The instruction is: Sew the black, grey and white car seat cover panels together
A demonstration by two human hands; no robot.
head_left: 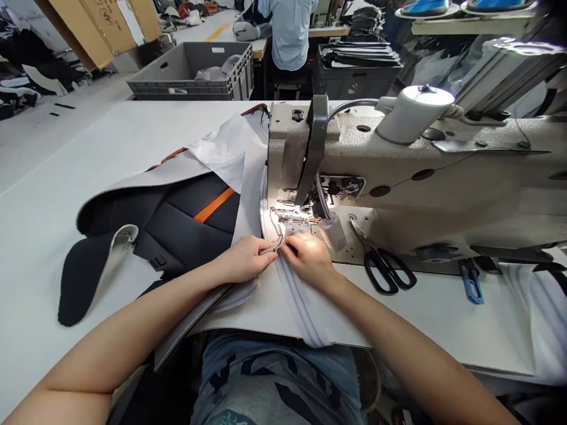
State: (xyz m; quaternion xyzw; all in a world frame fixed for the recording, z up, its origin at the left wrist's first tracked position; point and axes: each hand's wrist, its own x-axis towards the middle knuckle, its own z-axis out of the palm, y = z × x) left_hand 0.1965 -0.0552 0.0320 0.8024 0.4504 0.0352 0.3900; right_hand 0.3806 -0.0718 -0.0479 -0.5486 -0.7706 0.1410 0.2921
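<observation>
Just in front of the sewing machine's (287, 215) lit needle area, my two hands meet with fingers pinched. My left hand (245, 258) grips the grey mesh edge of a black and grey padded fabric piece (177, 218) that has an orange stripe. Between thumb and fingers, my right hand (308, 257) holds a long white strip (305, 313) with bluish lines, which runs over the table's front edge. The spot where strip and fabric meet is partly covered by my fingertips. Black-handled scissors (385, 268) lie right of my right hand, blades toward the machine.
A blue-handled cutter (472, 283) lies at the right, near more white striped strip (535, 319). Beyond the white table (39, 189) stand a grey crate (190, 71) and a cardboard box (106, 29). A person in a light blue shirt (290, 32) sits behind. A thread cone (414, 115) tops the machine.
</observation>
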